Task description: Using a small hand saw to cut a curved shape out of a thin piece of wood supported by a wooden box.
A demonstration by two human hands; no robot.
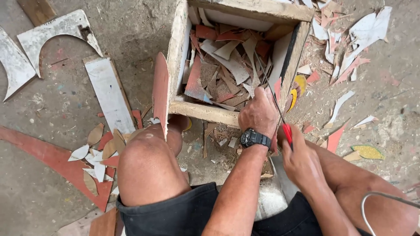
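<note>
Left hand (259,114) is gripping a tile piece (277,89) over the wooden box (204,111). Right hand (299,159) is clenching a red-handled saw (286,131), its blade running up and away, just right of the left hand.

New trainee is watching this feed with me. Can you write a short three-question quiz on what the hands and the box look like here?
1. True or false: the left hand wears a black wristwatch.
2. What colour is the handle of the thin saw that the right hand grips?
3. The wooden box holds: A) water, B) cut scraps of board, C) nails.

Key: 1 true; 2 red; 3 B.
</note>
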